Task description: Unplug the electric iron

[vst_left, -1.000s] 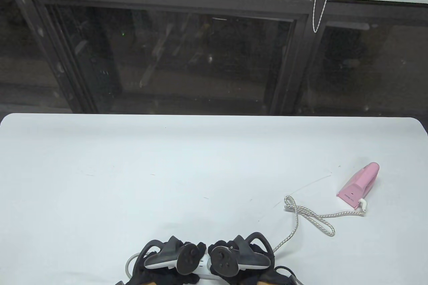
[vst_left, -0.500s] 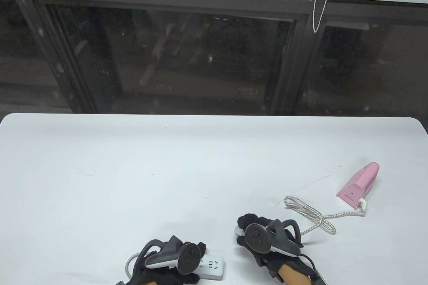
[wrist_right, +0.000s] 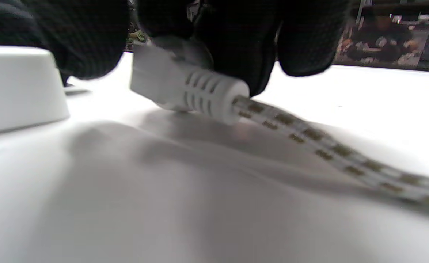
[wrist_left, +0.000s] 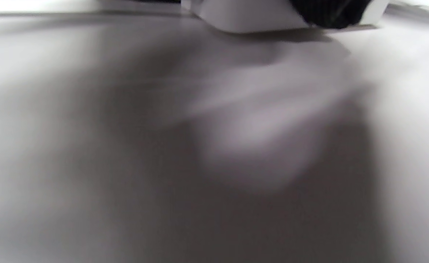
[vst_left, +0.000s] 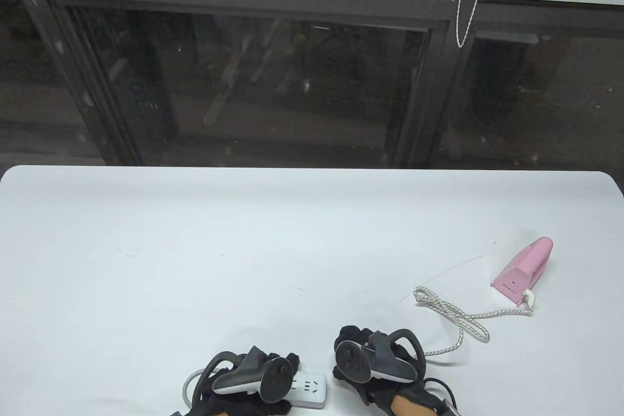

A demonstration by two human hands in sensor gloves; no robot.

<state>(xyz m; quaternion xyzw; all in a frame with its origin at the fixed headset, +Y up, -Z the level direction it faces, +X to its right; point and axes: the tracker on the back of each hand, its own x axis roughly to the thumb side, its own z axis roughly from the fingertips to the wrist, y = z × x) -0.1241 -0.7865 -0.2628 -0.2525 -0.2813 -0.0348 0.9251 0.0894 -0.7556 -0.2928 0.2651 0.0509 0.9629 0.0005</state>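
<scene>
A pink electric iron stands at the table's right. Its braided white cord loops toward my right hand. In the right wrist view my right hand's fingers grip the white plug, which is out of the socket and low over the table, with the cord trailing right. A white power strip lies at the front edge; its end shows in the right wrist view. My left hand rests on the strip and holds it down. The left wrist view shows the strip's edge, blurred.
The white table stretches out beyond the hands. The strip's own grey cable curves off at the front left. A dark glass window frame stands behind the table's far edge.
My right hand pulled the plug out of the power strip and moved right, then drifted slightly back left. The cord's loop slackened and shifted. My left hand stayed on the strip.
</scene>
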